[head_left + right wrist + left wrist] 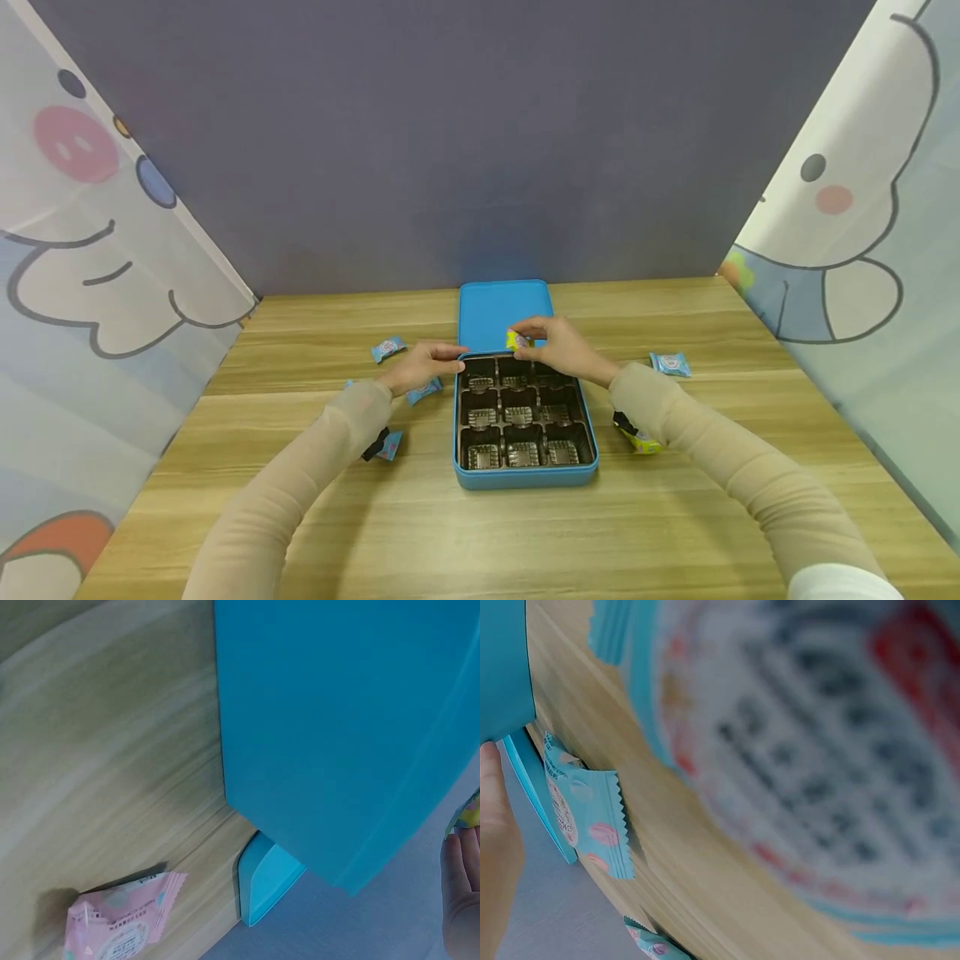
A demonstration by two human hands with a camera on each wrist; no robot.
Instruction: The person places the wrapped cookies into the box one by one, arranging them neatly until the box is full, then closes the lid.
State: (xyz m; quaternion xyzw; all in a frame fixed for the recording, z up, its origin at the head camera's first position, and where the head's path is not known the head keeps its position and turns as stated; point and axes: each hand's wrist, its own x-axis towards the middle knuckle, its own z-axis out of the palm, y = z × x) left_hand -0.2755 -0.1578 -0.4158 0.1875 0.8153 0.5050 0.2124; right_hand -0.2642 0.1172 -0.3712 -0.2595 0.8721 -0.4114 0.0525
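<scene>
A small yellow wrapped candy (516, 340) is pinched by my right hand (566, 346) over the back edge of the blue box (525, 477). In the right wrist view the candy (470, 814) shows at the fingertips by the right edge. My left hand (420, 365) rests its straight fingers and thumb against the box's back left corner. A dark plastic tray (519, 414) with several square compartments fills the box. The hinged blue lid (502, 308) lies folded back behind it.
Blue wrapped candies (388, 348) lie left of the box, one (425, 391) close to its side. Another blue packet (671, 364) and a yellow one (639, 440) lie to the right. A pink packet (124, 919) shows in the right wrist view. A grey wall (480, 150) rises behind the table.
</scene>
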